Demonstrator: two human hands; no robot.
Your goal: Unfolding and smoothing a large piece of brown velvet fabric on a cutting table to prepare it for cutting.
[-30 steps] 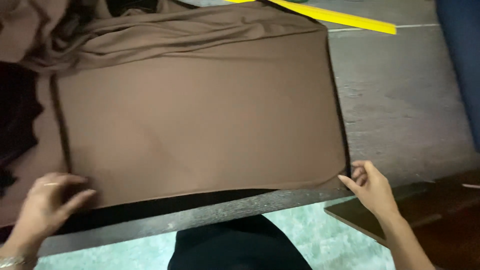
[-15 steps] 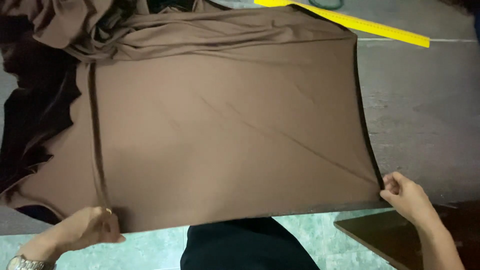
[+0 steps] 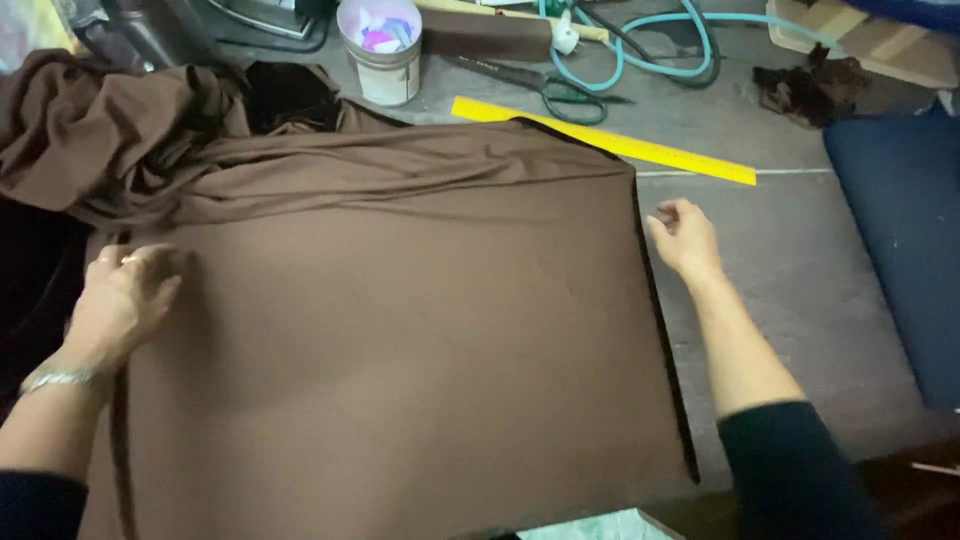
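The large brown soft knit fabric point(image 3: 400, 320) lies flat on the grey tabletop point(image 3: 800, 260), light, limp and easy to wrinkle, best taken at its edges, where the left hand point(image 3: 125, 300) and right hand point(image 3: 685, 238) rest with open fingers.

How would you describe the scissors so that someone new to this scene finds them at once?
Start from the large brown cloth spread over the grey table. Along its far right corner lies a long yellow ruler. Just beyond the ruler's middle are the scissors, beside a coiled teal hose: dark blades pointing left, with green-lined handles, the only cutting tool there.
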